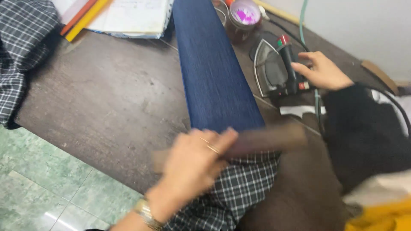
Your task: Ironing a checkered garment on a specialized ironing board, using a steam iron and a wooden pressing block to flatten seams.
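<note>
Nearest me, left hand (192,164) grips one blurred wooden stick (274,139) over one blue cloth (214,68); right hand (321,70) grasps one iron (278,68).

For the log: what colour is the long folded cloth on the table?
Dark blue cloth, clearest in the head view.

The left hand (195,160), blurred, lies low and near with fingers (222,139) curled in a grip, while the right hand (322,70) stretches farther out, its fingers loosely bent.
</note>
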